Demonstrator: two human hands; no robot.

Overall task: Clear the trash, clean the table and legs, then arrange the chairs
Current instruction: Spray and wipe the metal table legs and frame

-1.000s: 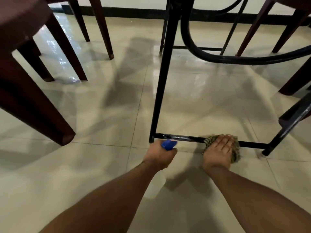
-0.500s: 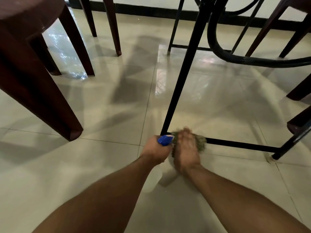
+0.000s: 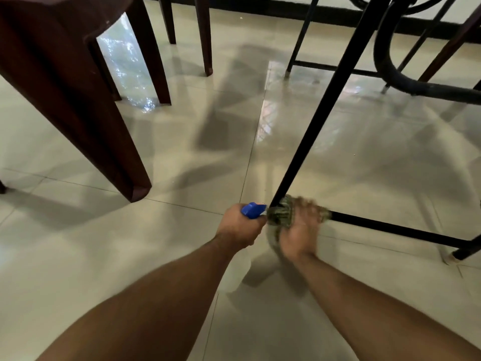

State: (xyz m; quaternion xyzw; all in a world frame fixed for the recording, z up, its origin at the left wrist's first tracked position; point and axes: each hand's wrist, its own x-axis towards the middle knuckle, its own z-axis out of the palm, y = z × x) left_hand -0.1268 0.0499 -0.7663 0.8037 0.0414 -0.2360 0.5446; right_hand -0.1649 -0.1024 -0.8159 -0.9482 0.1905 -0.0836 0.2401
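I am low to the floor by the black metal table frame. My left hand (image 3: 240, 226) grips a spray bottle with a blue head (image 3: 252, 209); its pale body is mostly hidden under my wrist. My right hand (image 3: 302, 230) holds a greenish cloth (image 3: 279, 214) against the foot of the black table leg (image 3: 320, 105), where it meets the low crossbar (image 3: 398, 230). The hand is blurred, so its fingers are hard to make out. The two hands are almost touching.
A dark brown plastic chair (image 3: 65, 82) stands close at the left, with more chair legs (image 3: 204, 35) behind it. A black curved tube (image 3: 406, 84) and further frame bars lie at the upper right. The glossy beige tile floor (image 3: 156, 256) stretches around me.
My right hand slid the cloth leftwards along the crossbar, from near its middle to the foot of the table leg. My left hand kept hold of the spray bottle. The view shifted closer.
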